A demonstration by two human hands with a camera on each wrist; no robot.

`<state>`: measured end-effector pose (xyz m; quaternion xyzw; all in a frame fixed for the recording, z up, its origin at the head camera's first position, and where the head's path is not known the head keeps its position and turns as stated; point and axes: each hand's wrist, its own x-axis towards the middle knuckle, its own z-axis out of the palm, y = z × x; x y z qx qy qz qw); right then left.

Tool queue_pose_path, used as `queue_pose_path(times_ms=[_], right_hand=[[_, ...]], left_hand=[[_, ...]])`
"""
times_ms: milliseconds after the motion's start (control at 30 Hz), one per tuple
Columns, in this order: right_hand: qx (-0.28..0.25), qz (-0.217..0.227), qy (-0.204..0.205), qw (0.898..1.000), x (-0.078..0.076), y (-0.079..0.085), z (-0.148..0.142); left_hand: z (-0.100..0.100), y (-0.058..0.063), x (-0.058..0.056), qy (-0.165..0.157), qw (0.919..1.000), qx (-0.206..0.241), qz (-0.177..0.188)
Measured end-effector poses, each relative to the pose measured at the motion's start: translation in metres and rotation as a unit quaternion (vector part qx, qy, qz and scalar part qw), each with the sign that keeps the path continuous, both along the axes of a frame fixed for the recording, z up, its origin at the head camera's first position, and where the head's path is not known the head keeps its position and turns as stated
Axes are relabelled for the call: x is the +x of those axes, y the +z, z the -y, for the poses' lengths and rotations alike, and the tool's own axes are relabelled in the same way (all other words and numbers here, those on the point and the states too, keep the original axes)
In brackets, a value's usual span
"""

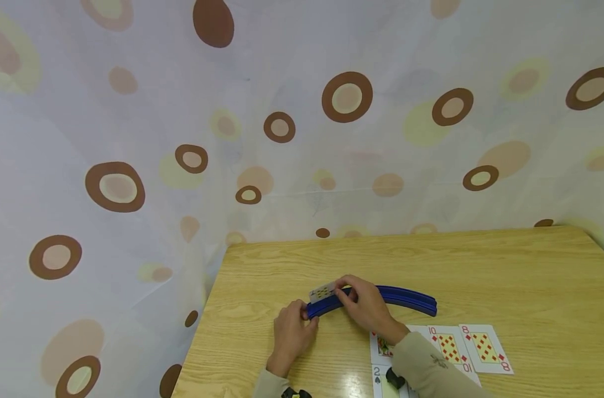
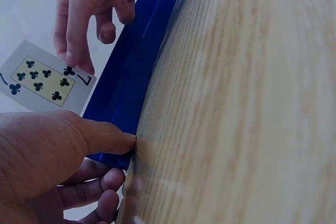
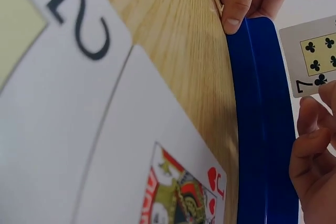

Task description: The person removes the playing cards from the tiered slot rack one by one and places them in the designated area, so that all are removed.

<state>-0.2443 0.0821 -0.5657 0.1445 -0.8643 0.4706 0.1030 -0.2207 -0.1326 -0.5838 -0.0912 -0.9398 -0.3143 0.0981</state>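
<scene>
A curved blue card holder [image 1: 409, 298] lies on the wooden table. My left hand [image 1: 292, 334] grips its left end, the thumb along the near side and the other fingers around behind, as the left wrist view shows. Standing at that end of the holder is a seven of clubs playing card [image 2: 44, 80], its face toward me. My right hand [image 1: 365, 307] pinches this card by its right-hand corner. In the right wrist view the lower edge of the seven is close to the holder's back side.
Face-up cards lie on the table [image 1: 262, 276] near my right forearm: an eight of diamonds [image 1: 486, 348], a ten of diamonds [image 1: 448, 347], a jack of hearts [image 3: 181, 192] and a two of spades [image 3: 58, 103]. My right sleeve covers part of them. A patterned curtain [image 1: 302, 160] hangs behind the table.
</scene>
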Motion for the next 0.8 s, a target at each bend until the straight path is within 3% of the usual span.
queue_pose_path(times_ms=[600, 800], right_hand=[[-0.038, -0.064, 0.009, 0.997, 0.018, 0.006, -0.034], [-0.043, -0.089, -0.005, 0.995, 0.024, 0.009, -0.045]], left_hand=[[-0.001, 0.004, 0.002, 0.005, 1.0000, 0.000, 0.001], [-0.001, 0.004, 0.002, 0.008, 1.0000, 0.001, -0.001]])
